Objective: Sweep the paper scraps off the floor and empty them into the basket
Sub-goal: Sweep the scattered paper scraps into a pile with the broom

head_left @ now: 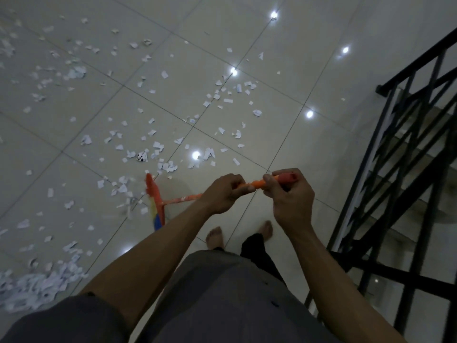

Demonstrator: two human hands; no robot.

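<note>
While handle (183, 199) runs rightward, broom head (155, 194) points left.

One broom (158, 201); two hands gripping it, left hand (223, 194) and right hand (290, 194); two feet (215, 237) beside it; paper scraps (158, 145) uncountable.

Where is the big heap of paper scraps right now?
The heap lies at the head view's lower left, on the tiled floor, well left of the broom head and nearer the person.
</note>
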